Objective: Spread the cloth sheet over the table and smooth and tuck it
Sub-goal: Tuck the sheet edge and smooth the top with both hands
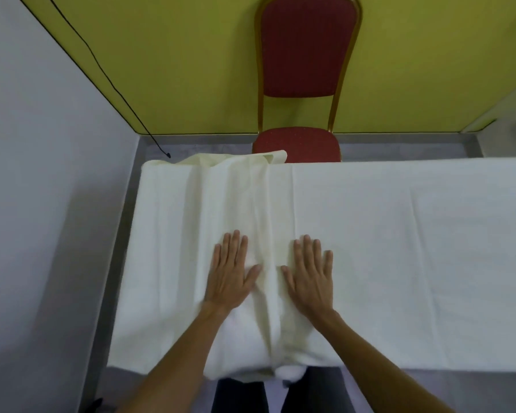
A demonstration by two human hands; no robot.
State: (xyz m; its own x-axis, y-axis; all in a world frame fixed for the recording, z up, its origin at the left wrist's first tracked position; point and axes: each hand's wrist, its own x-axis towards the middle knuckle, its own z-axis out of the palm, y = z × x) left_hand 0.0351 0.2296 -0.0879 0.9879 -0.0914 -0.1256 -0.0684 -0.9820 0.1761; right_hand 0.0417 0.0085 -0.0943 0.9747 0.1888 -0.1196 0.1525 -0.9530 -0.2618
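Note:
A cream cloth sheet point(239, 192) lies over the left part of the table point(414, 248), which is covered in white. The sheet is bunched in long folds down its middle, and its far edge is rumpled near the chair. My left hand point(230, 275) lies flat, palm down, on the sheet left of the folds. My right hand point(310, 272) lies flat beside it, right of the folds, fingers spread. Both hands press on the cloth and hold nothing. The sheet's near edge hangs over the table's front by my legs.
A red chair with a gold frame point(301, 93) stands against the yellow wall behind the table. A black cable point(111, 81) runs down the wall to the floor at the left. A grey wall and a strip of floor point(113, 263) lie left of the table.

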